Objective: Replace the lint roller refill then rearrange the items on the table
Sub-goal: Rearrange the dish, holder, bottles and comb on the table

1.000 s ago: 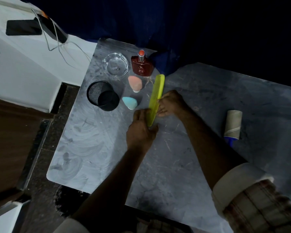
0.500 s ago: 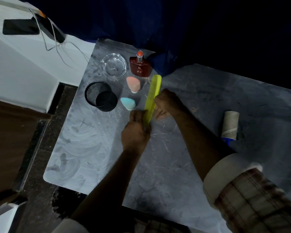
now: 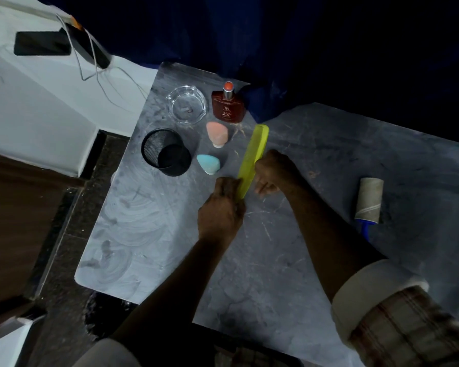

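Small gold lettering, seemingly "ZX", on the red perfume bottle.

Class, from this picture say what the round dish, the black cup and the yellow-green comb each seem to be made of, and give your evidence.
The dish looks like clear glass, glossy: the table shows through it. The cup seems black metal mesh, matte: a fine grid covers its wall. The comb is probably smooth plastic, slightly translucent, evenly bright.
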Motion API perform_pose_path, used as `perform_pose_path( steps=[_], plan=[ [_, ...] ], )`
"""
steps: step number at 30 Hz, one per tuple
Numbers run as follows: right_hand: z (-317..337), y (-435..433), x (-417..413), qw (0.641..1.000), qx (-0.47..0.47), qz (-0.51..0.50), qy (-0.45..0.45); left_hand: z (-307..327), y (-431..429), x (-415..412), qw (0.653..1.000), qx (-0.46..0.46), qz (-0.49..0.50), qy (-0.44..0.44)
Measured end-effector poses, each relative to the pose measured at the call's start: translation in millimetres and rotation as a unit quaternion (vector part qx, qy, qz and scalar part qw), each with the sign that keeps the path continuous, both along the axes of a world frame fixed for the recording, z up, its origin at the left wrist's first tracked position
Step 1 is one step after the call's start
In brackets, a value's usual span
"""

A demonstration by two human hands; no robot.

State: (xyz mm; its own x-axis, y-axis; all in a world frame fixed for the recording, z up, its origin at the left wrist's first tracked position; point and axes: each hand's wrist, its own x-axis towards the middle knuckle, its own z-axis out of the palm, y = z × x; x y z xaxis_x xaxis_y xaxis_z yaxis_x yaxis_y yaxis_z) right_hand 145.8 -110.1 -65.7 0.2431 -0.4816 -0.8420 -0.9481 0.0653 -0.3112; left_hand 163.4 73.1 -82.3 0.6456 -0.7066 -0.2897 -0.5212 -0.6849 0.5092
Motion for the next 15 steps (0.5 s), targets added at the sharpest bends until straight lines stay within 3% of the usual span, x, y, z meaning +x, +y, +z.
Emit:
perform_pose_path(
  steps=[10, 15],
  plan=[
    [6.2, -1.4, 2.3, 0.993, -0.102, 0.05, -0.016, -1.0, -5.1, 0.3, 1.0, -0.007, 0.0, 0.003],
    [6.6, -2.1, 2.7, 0.993, -0.106, 0.049, -0.028, -2.5, -5.8, 1.1, 1.0, -0.009, -0.003, 0.001]
  ],
)
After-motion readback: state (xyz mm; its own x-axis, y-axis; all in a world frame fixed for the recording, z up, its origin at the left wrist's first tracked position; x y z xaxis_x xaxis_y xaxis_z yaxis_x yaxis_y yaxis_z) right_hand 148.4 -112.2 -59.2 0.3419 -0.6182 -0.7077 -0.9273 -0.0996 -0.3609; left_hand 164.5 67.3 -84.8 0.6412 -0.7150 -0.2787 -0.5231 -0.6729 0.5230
